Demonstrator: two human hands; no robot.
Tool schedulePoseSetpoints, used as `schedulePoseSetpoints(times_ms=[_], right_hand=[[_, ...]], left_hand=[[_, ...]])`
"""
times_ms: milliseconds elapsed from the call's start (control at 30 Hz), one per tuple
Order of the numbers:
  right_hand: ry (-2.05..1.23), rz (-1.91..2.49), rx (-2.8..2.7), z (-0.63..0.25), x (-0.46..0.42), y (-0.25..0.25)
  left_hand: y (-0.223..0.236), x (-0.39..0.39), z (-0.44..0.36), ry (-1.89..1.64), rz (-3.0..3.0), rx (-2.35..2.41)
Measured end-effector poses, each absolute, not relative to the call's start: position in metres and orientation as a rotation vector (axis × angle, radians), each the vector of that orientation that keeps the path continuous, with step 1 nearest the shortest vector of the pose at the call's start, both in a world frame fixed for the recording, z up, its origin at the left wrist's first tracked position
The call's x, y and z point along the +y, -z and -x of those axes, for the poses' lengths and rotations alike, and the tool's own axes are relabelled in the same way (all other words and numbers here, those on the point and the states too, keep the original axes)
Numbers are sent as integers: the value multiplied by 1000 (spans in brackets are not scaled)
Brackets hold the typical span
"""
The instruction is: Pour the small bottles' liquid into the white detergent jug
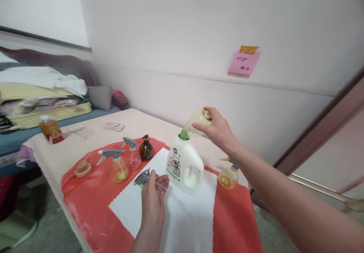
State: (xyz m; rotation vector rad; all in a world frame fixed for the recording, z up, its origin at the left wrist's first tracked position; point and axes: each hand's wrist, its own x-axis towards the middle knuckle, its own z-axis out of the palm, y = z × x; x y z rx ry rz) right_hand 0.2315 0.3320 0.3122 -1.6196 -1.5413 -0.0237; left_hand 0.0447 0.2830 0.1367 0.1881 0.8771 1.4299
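Note:
My right hand (217, 128) is closed round a small clear bottle (196, 125) of yellowish liquid, tipped neck-down into the green mouth of a white jug (184, 167) that stands upright on a white cloth (182, 215). My left hand (152, 200) is closed on a grey spray trigger head (142, 178) with a thin dip tube trailing right over the cloth, just left of the jug.
A red cloth (91, 203) covers the table. On it stand two spray bottles (119, 167), a dark pump bottle (146, 149), a round lid (83, 168) and a small round bottle (228, 177). An amber bottle (51, 128) sits at the far left. A pink note (243, 61) is on the wall.

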Motion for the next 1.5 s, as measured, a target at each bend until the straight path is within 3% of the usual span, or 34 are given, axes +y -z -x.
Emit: schedulePoseSetpoints(times_ms=[267, 467, 567, 767, 1033, 1500], right_hand=[[-205, 1601, -1192, -250, 274, -250], [-1014, 1095, -517, -245, 230, -163], [-1228, 936, -334, -240, 207, -124], [-1172, 1117, -406, -248, 182, -83], [-1046, 1330, -657, -243, 177, -94], [-1005, 1209, -652, -195, 169, -88]], left_hand=[[-136, 285, -52, -1414, -212, 903], [-132, 285, -50, -1439, -254, 905], [-129, 290, -44, -1514, -223, 935], [-129, 300, -31, -1671, -117, 1025], [-127, 300, -28, -1732, -123, 1074], [-117, 249, -87, -1280, -252, 900]])
